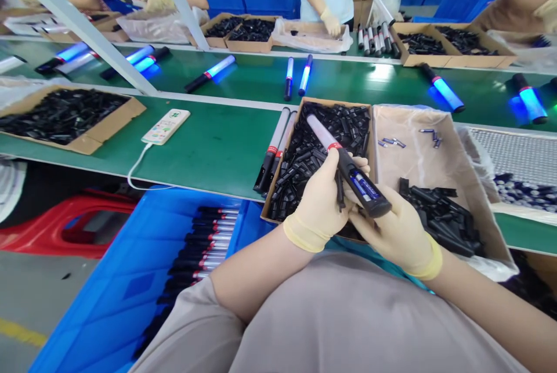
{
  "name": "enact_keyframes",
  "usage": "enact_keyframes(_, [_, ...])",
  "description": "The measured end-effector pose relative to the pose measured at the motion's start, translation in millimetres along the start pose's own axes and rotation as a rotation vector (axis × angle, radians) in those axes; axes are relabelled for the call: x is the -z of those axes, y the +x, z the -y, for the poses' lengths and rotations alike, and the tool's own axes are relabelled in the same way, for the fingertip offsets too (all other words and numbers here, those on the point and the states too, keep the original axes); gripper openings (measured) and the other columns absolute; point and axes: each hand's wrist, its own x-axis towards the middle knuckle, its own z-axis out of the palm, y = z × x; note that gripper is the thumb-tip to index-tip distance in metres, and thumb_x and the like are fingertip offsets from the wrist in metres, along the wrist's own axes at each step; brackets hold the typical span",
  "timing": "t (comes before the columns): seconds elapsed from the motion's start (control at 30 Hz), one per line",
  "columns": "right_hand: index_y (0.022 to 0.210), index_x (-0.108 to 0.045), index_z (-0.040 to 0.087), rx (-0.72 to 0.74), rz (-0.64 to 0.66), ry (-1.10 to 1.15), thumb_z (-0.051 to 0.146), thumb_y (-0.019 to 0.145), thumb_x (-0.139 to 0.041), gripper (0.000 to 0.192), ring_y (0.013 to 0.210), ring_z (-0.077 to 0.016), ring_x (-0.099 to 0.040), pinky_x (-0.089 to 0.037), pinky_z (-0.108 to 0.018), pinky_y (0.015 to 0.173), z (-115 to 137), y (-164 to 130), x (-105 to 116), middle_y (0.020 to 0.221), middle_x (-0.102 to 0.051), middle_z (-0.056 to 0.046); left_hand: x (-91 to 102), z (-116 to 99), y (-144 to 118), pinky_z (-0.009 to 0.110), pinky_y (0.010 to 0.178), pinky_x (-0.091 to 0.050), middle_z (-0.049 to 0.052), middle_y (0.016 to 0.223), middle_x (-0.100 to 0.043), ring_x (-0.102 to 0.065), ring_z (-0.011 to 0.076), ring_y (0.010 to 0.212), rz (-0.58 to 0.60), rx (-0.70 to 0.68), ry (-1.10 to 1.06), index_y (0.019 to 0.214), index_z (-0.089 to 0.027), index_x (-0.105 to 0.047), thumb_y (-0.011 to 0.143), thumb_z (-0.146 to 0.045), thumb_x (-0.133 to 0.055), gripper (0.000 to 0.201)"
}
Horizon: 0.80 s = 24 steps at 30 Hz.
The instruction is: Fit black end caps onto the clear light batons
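Both my hands wear pale yellow gloves. My left hand [319,202] grips a light stick [324,132] around the upper part of its black handle. The stick is tilted, its whitish unlit tube pointing away to the upper left. Its battery compartment is uncovered, and blue batteries [365,186] show inside. A narrow black piece [340,192] sticks out below my left fingers; it looks like a battery cover. My right hand [398,234] is closed around the handle's lower end from beneath. Under my hands stands a cardboard box [273,190] full of small black parts.
Two light sticks [272,149] lie left of the box. At right, a lined box [413,158] holds loose batteries and black handles. A power strip [166,127], a blue bin [100,297] of sticks and a red stool [65,222] are leftward. Lit sticks lie on the green belt [261,80]; co-workers stand beyond.
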Motion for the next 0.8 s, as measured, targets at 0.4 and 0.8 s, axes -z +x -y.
enact_keyframes(0.4, [0.117,-0.065,0.024,-0.292,-0.017,0.146,0.030,0.098,-0.057,0.021,0.103,-0.0256,-0.071,-0.059,-0.041,0.088,12.8,3.3,3.7,0.110,-0.073,-0.009,0.3,10.2,2.1,0.026,0.070,-0.056,0.007,0.087,-0.075,-0.072,0.0172,0.074,0.041,0.040,0.004,0.090,-0.014,-0.075,0.099,-0.049,-0.056,0.040])
enact_keyframes(0.8, [0.096,-0.061,0.022,-0.393,-0.154,0.086,0.031,0.094,-0.060,0.009,0.070,-0.0182,-0.067,-0.057,-0.035,0.065,8.7,4.6,-11.9,0.089,-0.071,-0.005,-11.5,13.3,3.1,0.025,0.062,-0.052,0.003,0.083,-0.072,-0.062,0.0114,0.060,0.010,-0.083,0.008,0.102,-0.015,-0.072,0.100,-0.040,-0.057,0.029])
